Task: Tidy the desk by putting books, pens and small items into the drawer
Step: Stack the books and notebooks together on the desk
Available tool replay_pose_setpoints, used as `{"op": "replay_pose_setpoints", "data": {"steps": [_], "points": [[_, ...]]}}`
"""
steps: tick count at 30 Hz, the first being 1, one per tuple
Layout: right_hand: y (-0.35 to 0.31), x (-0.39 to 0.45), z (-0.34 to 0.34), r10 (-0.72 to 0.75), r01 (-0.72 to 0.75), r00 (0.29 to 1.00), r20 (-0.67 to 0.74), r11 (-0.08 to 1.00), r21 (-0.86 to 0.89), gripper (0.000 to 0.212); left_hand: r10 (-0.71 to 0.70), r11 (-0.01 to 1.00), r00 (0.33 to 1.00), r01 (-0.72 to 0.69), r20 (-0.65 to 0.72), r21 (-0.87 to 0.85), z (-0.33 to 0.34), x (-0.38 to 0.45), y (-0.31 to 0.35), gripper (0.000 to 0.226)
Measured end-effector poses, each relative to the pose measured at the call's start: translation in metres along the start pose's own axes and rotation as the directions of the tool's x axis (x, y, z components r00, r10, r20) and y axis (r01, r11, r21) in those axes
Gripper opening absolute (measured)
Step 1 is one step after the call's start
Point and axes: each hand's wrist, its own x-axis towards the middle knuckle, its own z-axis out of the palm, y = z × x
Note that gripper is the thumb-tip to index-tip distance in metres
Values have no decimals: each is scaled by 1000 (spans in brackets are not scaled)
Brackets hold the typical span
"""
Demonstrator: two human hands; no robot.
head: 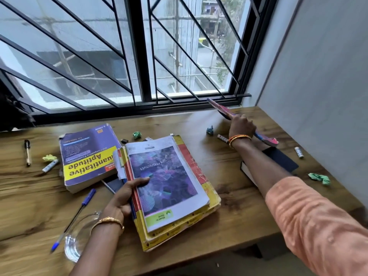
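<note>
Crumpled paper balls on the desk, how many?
4: yellow by the left pen, green behind the book stack, blue near the right hand, green far right. Books may hide more.

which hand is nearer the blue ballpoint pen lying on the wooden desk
Left. The left hand grips the stack of books just right of the blue ballpoint pen. The right hand is far across the desk near the window, holding a pink patterned book.

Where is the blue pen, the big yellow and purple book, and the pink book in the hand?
blue pen (79, 211): head view, middle of barrel.
yellow and purple book (87, 156): head view, front cover.
pink book (267, 139): head view, lower end.
</note>
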Motion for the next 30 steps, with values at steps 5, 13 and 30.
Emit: {"op": "replay_pose_setpoints", "data": {"steps": [5, 13, 30], "points": [[-42, -50, -77, -49, 52, 998, -30, 994, 100, 26, 0, 1000, 999, 0, -41, 13, 1, -5, 1, 31], [-109, -221, -103, -562, 512, 795, 229, 823, 245, 32, 16, 999, 995, -20, -97, -35, 9, -15, 0, 20], [-175, -235, -45, -545, 583, 699, 463, 809, 72, 30, 158, 974, 986, -165, -56, -153, 12, -20, -3, 32]]}}
